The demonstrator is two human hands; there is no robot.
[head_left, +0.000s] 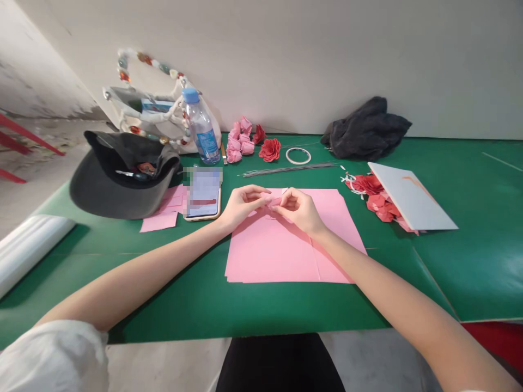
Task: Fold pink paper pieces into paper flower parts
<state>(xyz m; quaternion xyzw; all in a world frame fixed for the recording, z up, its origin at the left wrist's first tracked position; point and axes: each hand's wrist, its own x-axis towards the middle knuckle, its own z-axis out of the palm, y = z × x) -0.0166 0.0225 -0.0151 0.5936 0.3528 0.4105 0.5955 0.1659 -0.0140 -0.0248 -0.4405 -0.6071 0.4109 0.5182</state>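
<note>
One slip (277, 201) of pink paper, small, its outline partly hidden, is pinched between the fingertips of the left hand (246, 207) and right hand (301, 209), over pink sheets (269, 250). The sheets, flat and unevenly stacked, are laid on a glossy green table (163, 296). Crumpled pink roses (241, 145), ruffled red roses (269, 150), thin straight wires (292, 170) and a white ring (298, 162) are set behind.
</note>
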